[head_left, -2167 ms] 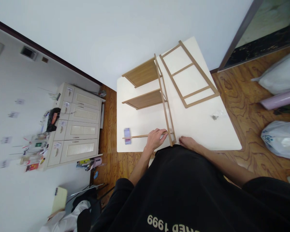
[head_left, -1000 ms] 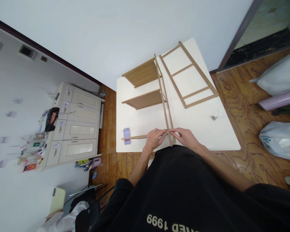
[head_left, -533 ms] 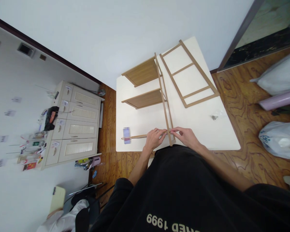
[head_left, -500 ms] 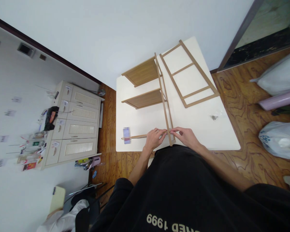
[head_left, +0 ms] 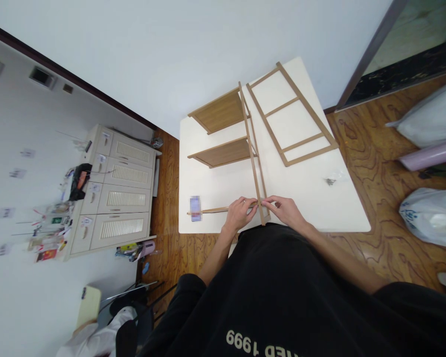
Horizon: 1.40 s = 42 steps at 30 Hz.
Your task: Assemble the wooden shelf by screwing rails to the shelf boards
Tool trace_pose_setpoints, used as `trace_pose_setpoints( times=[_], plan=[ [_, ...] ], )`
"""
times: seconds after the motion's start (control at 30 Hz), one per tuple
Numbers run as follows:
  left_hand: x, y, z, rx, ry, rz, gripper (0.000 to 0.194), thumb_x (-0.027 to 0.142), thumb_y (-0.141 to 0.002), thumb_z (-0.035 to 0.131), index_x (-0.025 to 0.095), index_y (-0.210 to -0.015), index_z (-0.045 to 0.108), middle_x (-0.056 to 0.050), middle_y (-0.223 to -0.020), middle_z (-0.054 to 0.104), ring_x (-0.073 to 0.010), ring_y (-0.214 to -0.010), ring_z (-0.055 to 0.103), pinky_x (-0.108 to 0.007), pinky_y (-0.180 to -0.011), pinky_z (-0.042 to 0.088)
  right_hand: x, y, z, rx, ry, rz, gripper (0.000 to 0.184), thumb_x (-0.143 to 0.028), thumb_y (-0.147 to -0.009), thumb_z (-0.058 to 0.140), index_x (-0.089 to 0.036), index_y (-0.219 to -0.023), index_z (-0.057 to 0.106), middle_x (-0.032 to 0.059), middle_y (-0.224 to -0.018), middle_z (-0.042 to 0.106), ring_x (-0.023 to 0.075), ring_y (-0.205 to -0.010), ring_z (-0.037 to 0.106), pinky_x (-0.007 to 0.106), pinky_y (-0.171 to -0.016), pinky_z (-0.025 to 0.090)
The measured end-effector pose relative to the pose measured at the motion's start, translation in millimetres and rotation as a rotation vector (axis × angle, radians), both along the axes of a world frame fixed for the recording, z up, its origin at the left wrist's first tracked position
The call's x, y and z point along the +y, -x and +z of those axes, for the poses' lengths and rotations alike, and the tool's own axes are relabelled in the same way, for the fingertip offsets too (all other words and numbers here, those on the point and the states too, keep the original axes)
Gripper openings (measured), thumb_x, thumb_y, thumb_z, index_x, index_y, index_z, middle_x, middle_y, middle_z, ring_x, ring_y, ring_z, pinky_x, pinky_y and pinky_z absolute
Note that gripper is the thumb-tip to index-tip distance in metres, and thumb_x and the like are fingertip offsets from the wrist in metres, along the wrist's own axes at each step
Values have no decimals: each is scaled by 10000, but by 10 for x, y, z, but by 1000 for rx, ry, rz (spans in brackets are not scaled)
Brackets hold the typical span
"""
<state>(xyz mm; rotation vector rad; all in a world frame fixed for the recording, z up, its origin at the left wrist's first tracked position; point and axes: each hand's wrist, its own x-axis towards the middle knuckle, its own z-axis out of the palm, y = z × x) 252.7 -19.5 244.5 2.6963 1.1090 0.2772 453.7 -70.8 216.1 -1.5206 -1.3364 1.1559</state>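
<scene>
A wooden side frame (head_left: 251, 148) stands upright on the white table (head_left: 305, 208), with two wooden shelf panels (head_left: 221, 151) joined to its left face. Near the table's front edge, my left hand (head_left: 238, 214) is closed around the right end of a third shelf panel (head_left: 213, 210), seen nearly edge-on and meeting the frame. From the frame's other side, my right hand (head_left: 285, 210) pinches at the same joint; whatever lies between its fingertips is too small to make out.
A second wooden frame (head_left: 308, 114) lies flat at the table's back right. Small metal hardware (head_left: 330, 181) sits on the right side. A blurred-out bluish item (head_left: 195, 206) is by the third panel's left end. White cabinets (head_left: 122, 198) stand left; plastic bags (head_left: 433, 215) lie on the floor right.
Both hands stay at the joint with almost no movement. The whole view has shifted very slightly.
</scene>
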Motion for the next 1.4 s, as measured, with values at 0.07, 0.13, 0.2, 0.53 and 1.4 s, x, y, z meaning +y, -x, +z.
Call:
trace_pose_setpoints(
  times=[0.07, 0.13, 0.2, 0.53, 1.4],
  plan=[
    [-3, -9, 9, 0, -5, -6, 193, 329, -992, 515, 218, -1090, 637, -47, -947, 732, -172, -920, 668, -301, -787, 552, -10, 7, 12, -21, -17, 1, 430, -634, -885, 528, -267, -871, 750, 23, -837, 774, 176, -588, 584, 332, -642, 486],
    [-7, -16, 18, -1, -11, -10, 185, 324, -991, 517, 218, -1075, 643, -40, -922, 734, -170, -907, 667, -300, -778, 549, -17, 15, 27, -45, -32, 2, 419, -616, -901, 513, -269, -880, 747, 27, -834, 772, 186, -623, 608, 335, -662, 492],
    [-11, -23, 24, 3, -18, -8, 177, 316, -986, 523, 219, -1059, 651, -37, -901, 736, -169, -895, 665, -297, -774, 545, -17, 21, 37, -61, -41, 0, 403, -598, -908, 514, -268, -895, 745, 32, -855, 773, 193, -655, 628, 335, -677, 496],
    [-33, -58, -11, -30, -93, 23, 109, 279, -925, 604, 236, -996, 675, -13, -863, 734, -168, -848, 647, -282, -731, 519, -37, -3, 72, -233, -125, 109, 374, -451, -986, 412, -227, -971, 711, 59, -932, 762, 201, -785, 681, 311, -731, 514],
    [-40, -76, -43, -13, -134, 39, 68, 239, -903, 626, 240, -938, 684, 5, -837, 722, -162, -830, 612, -283, -715, 458, -100, -229, -82, -72, 195, 104, 299, -367, -967, 348, -211, -1003, 600, 16, -721, 686, 171, -632, 620, 309, -704, 500]
  ],
)
